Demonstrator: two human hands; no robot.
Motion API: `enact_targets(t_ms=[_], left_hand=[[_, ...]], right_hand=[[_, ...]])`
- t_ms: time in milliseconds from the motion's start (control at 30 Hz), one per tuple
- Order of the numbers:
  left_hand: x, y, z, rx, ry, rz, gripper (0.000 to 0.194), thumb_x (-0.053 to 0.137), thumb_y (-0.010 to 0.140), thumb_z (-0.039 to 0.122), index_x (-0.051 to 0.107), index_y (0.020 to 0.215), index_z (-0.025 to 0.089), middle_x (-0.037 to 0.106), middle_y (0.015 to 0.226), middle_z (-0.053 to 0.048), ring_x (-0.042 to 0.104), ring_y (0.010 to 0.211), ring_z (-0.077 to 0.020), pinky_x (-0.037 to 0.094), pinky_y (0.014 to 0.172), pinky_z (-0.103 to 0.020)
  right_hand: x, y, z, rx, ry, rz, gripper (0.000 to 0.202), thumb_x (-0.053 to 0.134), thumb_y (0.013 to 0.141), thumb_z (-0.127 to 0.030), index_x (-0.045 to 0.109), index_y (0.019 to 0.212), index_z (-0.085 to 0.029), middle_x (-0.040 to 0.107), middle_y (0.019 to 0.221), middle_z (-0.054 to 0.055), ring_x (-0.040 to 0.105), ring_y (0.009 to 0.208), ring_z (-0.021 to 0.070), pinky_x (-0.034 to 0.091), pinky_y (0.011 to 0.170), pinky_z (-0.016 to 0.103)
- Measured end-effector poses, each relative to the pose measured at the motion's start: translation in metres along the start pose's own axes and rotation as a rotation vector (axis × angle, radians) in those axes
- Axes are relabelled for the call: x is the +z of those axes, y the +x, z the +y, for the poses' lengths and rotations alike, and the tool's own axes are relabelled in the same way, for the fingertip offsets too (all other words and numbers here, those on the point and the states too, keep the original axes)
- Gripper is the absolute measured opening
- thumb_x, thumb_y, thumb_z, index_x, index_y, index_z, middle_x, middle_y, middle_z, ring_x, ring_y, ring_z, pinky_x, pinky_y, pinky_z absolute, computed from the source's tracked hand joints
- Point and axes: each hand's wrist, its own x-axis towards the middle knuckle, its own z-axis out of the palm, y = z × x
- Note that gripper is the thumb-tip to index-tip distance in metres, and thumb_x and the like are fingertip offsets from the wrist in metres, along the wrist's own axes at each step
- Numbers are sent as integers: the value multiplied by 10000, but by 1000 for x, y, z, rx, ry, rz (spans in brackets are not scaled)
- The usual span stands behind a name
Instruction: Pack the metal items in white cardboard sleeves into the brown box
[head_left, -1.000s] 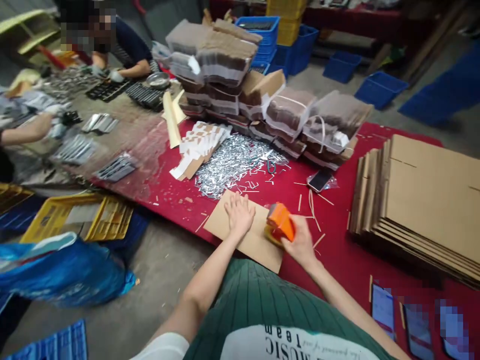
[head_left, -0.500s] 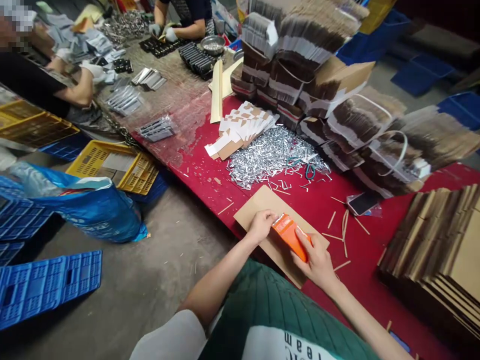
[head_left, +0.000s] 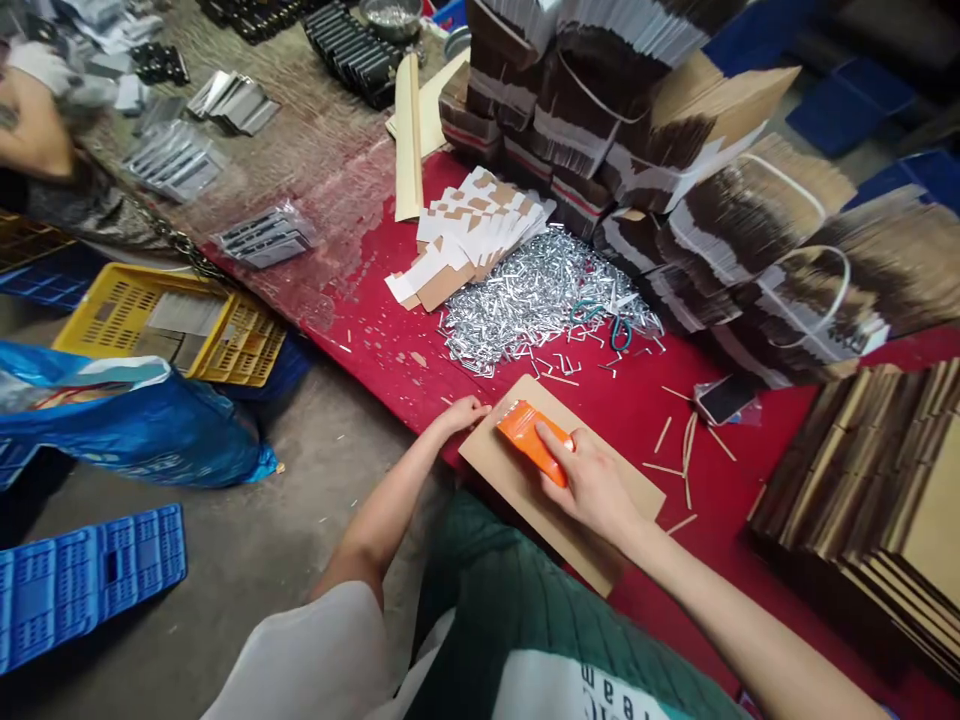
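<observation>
A flat brown cardboard sheet (head_left: 517,505) lies at the near edge of the red-covered table. My right hand (head_left: 596,485) is wrapped around a bright orange, block-shaped thing (head_left: 523,430), its forefinger stretched along the top; its exact kind is unclear. The orange thing is held over the sheet's left part, its far end shiny. Just off the sheet's left corner is my left hand (head_left: 463,412), fingers curled together; whatever they pinch, if anything, is too small to make out. Beyond the sheet lies a heap of small bent silver metal pieces (head_left: 517,305).
Teal-handled scissors (head_left: 619,332) rest on the heap. White-and-brown card pieces (head_left: 472,230) lie behind it. Cardboard stacks (head_left: 847,480) stand at right, with bundled stacks (head_left: 720,220) behind. A phone (head_left: 724,400) lies at right. Yellow crates (head_left: 247,345) and a blue bag (head_left: 180,430) are on the floor.
My left hand has moved left, away from the orange thing's end to beyond the sheet's corner. My right hand has carried the orange thing left and slightly up. The view has shifted.
</observation>
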Motion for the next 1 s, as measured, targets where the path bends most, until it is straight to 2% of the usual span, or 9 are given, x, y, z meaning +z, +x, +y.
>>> enact_targets(t_ms=[100, 200, 367, 467, 600, 700, 833, 933, 1000], left_hand=[[0, -10, 32, 180, 209, 245, 347, 522, 816, 363, 606, 1043, 115, 647, 961, -117, 583, 908, -219, 438, 852, -368], [44, -48, 66, 429, 549, 494, 507, 482, 849, 397, 486, 1273, 120, 445, 1346, -190, 335, 1283, -329, 253, 1041, -508], [177, -127, 86, 669, 910, 247, 598, 450, 852, 463, 390, 1384, 197, 243, 1497, -140, 75, 1393, -354, 49, 1080, -591], [221, -146, 88, 684, 998, 216, 614, 400, 865, 492, 329, 1417, 233, 190, 1519, -118, 62, 1401, -334, 36, 1087, -584], [224, -145, 92, 674, 1060, 261, 625, 383, 866, 512, 315, 1423, 238, 177, 1523, -117, 73, 1402, -323, 68, 1089, -576], [220, -145, 93, 661, 1077, 292, 614, 380, 867, 517, 324, 1418, 253, 196, 1519, -109, 104, 1398, -314, 97, 1092, -562], [221, -145, 93, 671, 1088, 313, 601, 391, 864, 512, 349, 1407, 259, 221, 1512, -102, 126, 1391, -318, 121, 1091, -560], [220, -144, 93, 672, 1099, 329, 588, 418, 862, 477, 357, 1404, 256, 233, 1507, -109, 143, 1385, -328, 139, 1084, -563], [217, -142, 94, 674, 1114, 339, 566, 421, 866, 448, 377, 1394, 249, 258, 1495, -123, 173, 1374, -337, 158, 1074, -569]], right_hand=[[-1, -65, 27, -17, -14, 49, 678, 508, 795, -318, 292, 1435, -263, 412, 901, 56, 471, 655, 152, 471, 578, 271], [8, -153, 65, -6, -57, 108, 718, 520, 793, -293, 237, 1453, -282, 389, 872, 42, 461, 662, 154, 463, 569, 259], [39, -271, 122, 51, -101, 21, 678, 508, 795, -240, 288, 1436, -255, 408, 843, 39, 486, 697, 164, 467, 613, 258], [57, -266, 121, 121, -134, -117, 656, 530, 763, -209, 368, 1398, -210, 474, 898, 84, 530, 783, 201, 467, 662, 283], [73, -183, 90, 258, -133, -367, 507, 588, 689, -156, 577, 1194, -124, 561, 949, 175, 568, 836, 271, 455, 664, 341], [82, -154, 102, 333, 30, -442, 428, 628, 621, -172, 650, 1048, -138, 620, 917, 154, 595, 808, 269, 461, 680, 350], [105, -204, 178, 545, 637, -73, 551, 495, 667, -199, 554, 1215, -212, 638, 1055, 57, 597, 917, 204, 460, 810, 314], [122, -241, 224, 868, 616, 66, 529, 472, 685, -204, 581, 1203, -198, 605, 1115, 84, 555, 1029, 234, 427, 885, 361], [126, -244, 226, 1022, 454, 113, 508, 526, 674, -215, 610, 1174, -208, 540, 1220, 119, 479, 1140, 289, 387, 927, 426]])
